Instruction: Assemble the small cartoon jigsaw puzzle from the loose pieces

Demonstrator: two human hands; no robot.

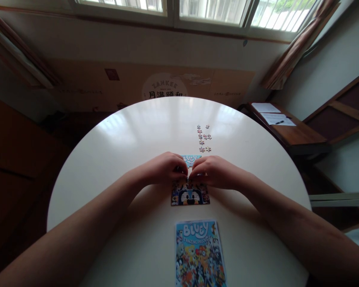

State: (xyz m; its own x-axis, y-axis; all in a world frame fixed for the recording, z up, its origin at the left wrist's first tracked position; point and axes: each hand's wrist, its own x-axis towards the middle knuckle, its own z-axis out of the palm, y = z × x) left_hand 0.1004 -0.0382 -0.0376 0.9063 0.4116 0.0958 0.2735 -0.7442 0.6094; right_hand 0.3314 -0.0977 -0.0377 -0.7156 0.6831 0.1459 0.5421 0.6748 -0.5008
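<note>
A partly assembled jigsaw puzzle (190, 197) lies on the white round table, a blue dog face at its near end and a light-blue lettered strip at its far end. Over its middle, my left hand (171, 167) comes in from the left, fingers pinched together at the puzzle. Facing it, my right hand (211, 170) has its fingers closed at the same spot. The fingertips nearly meet; whatever small piece they hold is hidden. Several loose puzzle pieces (200, 136) lie in short rows beyond my right hand. Nearer me is a "Bluey" picture sheet (200, 253).
The round table (86, 175) fills most of the view. Right of it, a wooden desk (305, 129) bears papers (277, 118) and a pen. Behind stand a wall with a printed banner (197, 81), windows (212, 12) and curtains (302, 44).
</note>
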